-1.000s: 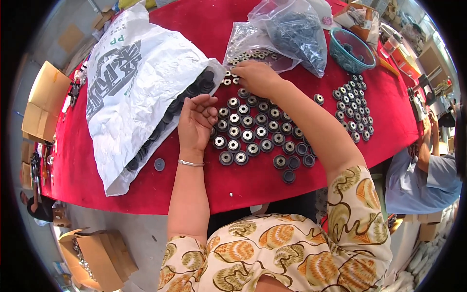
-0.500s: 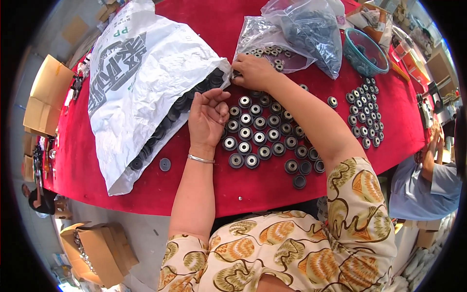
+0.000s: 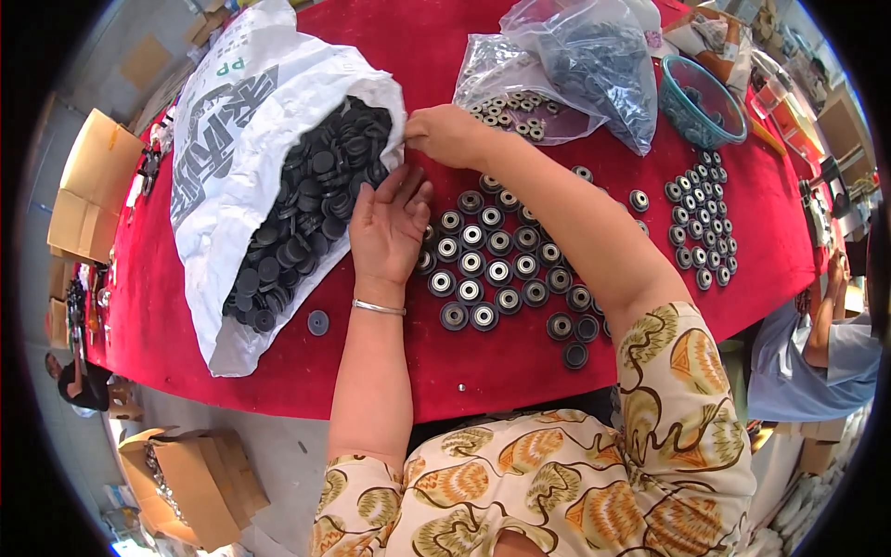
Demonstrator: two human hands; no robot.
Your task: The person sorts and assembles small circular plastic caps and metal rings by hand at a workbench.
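Note:
A large white woven sack (image 3: 237,121) lies on its side at the left, its mouth gaping toward me. Many black round plastic caps (image 3: 299,220) fill the opening. My right hand (image 3: 452,136) pinches the sack's rim at the upper right of the mouth. Just below it, my left hand (image 3: 390,227) is held palm up beside the sack's lower edge, with loosely curled, parted fingers and nothing visible in it. To the right of my left hand stand many dark rollers with metal bearings (image 3: 471,264) in their centres, partly hidden under my right forearm.
One loose cap (image 3: 318,323) lies on the red tablecloth (image 3: 278,395) by the sack. Farther back are a clear bag of small bearings (image 3: 510,107), a bag of dark parts (image 3: 599,70) and a teal basket (image 3: 701,125). More rollers (image 3: 698,218) stand right; a co-worker's sleeve (image 3: 849,348) shows beyond.
My right hand has moved left with the sack's rim. The mouth has opened wider, exposing many more caps. My left hand has shifted slightly down, its fingers less curled.

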